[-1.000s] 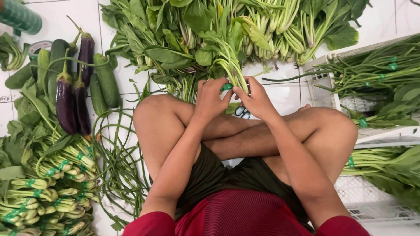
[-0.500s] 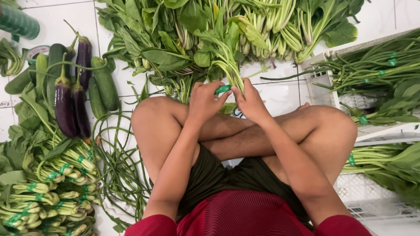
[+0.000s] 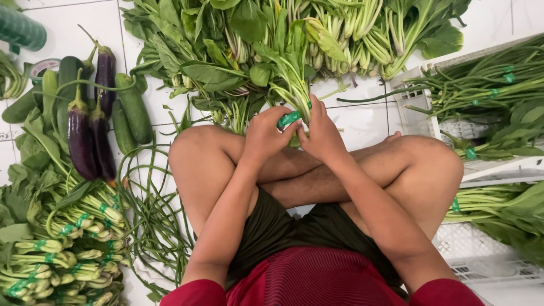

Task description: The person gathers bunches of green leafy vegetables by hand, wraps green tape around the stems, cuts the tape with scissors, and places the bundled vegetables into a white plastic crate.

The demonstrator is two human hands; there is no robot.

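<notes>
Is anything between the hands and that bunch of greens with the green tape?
Nothing visible is. The left hand and right hand both grip the bunch of greens at its stems, where the green tape shows between them. The loose greens pile lies behind the bunch, not in between.

The stems of the bunch of greens (image 3: 289, 85) disappear behind the left hand (image 3: 266, 136) and right hand (image 3: 323, 136), so their cut ends cannot be seen. Only a short piece of green tape (image 3: 289, 119) shows between those hands; the rest is covered. Left of the bunch, a green roll (image 3: 20, 28) is cut by the picture's edge. The tied bundles (image 3: 56, 255) run off the bottom corner. Right of the bunch, the white crate (image 3: 481, 170) is cropped, mostly buried under long beans (image 3: 481, 85).
</notes>
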